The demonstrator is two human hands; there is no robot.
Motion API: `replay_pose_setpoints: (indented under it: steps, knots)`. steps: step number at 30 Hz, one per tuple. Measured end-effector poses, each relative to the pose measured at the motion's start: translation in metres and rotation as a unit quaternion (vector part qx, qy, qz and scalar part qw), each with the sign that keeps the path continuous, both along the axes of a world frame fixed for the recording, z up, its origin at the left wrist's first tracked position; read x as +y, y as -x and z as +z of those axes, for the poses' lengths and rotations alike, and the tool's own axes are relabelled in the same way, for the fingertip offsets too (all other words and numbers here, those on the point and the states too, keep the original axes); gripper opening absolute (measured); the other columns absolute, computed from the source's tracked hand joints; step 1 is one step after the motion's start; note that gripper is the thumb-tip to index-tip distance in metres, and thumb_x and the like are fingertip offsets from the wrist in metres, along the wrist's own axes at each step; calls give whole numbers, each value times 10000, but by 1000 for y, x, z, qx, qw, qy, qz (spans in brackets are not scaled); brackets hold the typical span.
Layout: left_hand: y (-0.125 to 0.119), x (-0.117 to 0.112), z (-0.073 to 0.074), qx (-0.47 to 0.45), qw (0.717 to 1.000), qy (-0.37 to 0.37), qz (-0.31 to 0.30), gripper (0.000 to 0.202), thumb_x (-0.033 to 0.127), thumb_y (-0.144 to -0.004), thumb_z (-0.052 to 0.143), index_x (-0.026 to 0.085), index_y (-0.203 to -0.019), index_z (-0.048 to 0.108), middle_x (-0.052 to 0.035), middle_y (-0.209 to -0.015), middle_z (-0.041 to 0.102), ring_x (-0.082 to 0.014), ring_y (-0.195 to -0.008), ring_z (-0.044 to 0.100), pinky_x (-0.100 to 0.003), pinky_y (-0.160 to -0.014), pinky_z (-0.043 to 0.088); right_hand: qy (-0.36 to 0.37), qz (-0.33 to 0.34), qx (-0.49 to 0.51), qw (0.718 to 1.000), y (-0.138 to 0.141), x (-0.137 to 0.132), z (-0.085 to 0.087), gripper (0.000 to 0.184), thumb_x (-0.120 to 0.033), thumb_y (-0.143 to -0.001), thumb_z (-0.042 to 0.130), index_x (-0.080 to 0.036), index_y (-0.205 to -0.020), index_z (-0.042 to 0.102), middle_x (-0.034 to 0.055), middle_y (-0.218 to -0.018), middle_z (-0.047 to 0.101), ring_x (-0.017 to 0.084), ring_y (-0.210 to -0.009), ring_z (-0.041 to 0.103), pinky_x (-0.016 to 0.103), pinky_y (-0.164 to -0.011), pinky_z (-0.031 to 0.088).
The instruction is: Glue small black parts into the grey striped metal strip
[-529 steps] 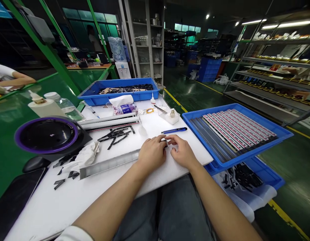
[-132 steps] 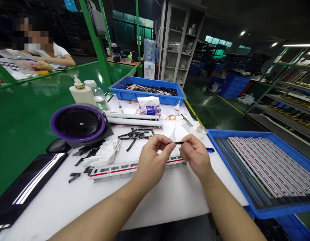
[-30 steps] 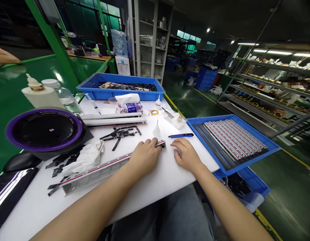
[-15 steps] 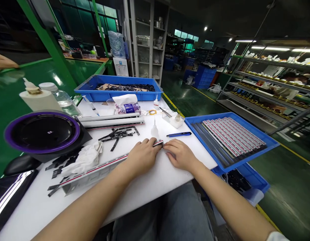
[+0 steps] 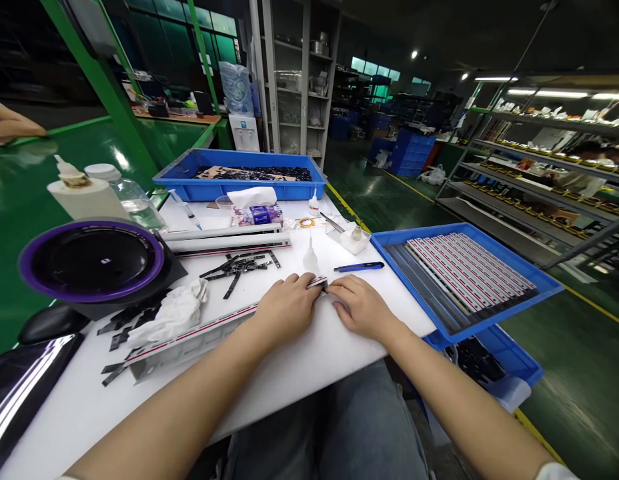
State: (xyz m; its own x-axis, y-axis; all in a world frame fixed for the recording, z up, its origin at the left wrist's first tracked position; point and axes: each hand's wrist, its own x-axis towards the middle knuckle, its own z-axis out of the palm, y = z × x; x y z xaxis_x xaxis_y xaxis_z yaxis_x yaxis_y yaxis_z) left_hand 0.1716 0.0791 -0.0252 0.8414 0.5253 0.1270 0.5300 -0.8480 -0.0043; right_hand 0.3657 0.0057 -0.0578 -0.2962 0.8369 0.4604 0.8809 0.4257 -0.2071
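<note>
Left hand (image 5: 289, 310) has fingers clasped over the striped rail (image 5: 189, 339), lying near the front edge of the table (image 5: 289, 373). Right hand (image 5: 363, 308) is at the rail's end; whether those fingers pinch cannot be determined.

Three rails (image 5: 199, 337) on the tabletop (image 5: 289, 373), one knife (image 5: 359, 267), one tape roll (image 5: 300, 223), one tissue pack (image 5: 259, 215), one syringe (image 5: 186, 209), one water cooler (image 5: 243, 127).

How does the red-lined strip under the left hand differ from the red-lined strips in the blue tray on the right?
The table strip lies on the white table; the tray strips lie side by side in the blue tray. The table strip is partly covered by the left hand; no hand covers the tray strips. All show white with a red line.
</note>
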Motion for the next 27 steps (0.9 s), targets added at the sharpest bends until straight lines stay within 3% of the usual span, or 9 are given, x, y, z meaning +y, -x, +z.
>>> replay_pose_setpoints:
  steps: [6, 11, 16, 22, 25, 27]
  knots:
    - [0, 0, 2, 14, 1000, -1, -2, 381, 260, -954, 356, 261, -1270, 569, -103, -1282, 551, -260, -1002, 547, -391, -778, 469, 4, 18, -9, 1000, 0, 2, 0, 299, -126, -841, 523, -197, -1121, 596, 107, -1141, 602, 243, -1080, 540, 436, -927, 499]
    - [3, -1, 3, 31, 999, -4, -16, 437, 204, -929, 366, 277, -1326, 533, -89, -1367, 516, -259, -1049, 548, -383, -809, 474, -10, -18, 41, 999, 0, -1, 1, 299, -117, -817, 538, -175, -1108, 570, 103, -1104, 621, 244, -1053, 547, 433, -940, 492]
    - [4, 0, 3, 39, 999, -14, -13, 452, 182, -912, 377, 258, -1330, 532, -97, -1447, 465, -272, -1089, 556, -390, -796, 478, -12, -8, 26, 1000, -1, 0, 1, 247, -134, -812, 554, -188, -1047, 608, 97, -1085, 633, 247, -1044, 554, 435, -919, 503]
    - [3, 3, 5, 41, 999, -16, -30, 452, 174, -911, 386, 263, -1334, 520, -106, -1367, 518, -259, -1038, 573, -380, -782, 480, -19, -14, 32, 999, 0, -1, -1, 216, -140, -799, 571, -187, -1003, 625, 99, -1069, 639, 251, -1033, 561, 439, -905, 507]
    - [2, 6, 4, 28, 999, -5, -34, 392, 229, -932, 404, 274, -1292, 552, -98, -1312, 545, -260, -1044, 562, -388, -817, 480, -58, -14, 84, 995, -3, -2, 1, 205, -123, -792, 560, -190, -972, 634, 95, -1063, 648, 242, -1030, 574, 432, -924, 500]
    - [2, 7, 3, 19, 999, 3, -29, 367, 244, -942, 401, 281, -1262, 577, -90, -1302, 553, -257, -1045, 560, -392, -834, 482, -92, -41, 168, 981, -8, 3, 7, 202, -121, -798, 538, -193, -959, 636, 86, -1031, 658, 225, -1014, 592, 415, -927, 504]
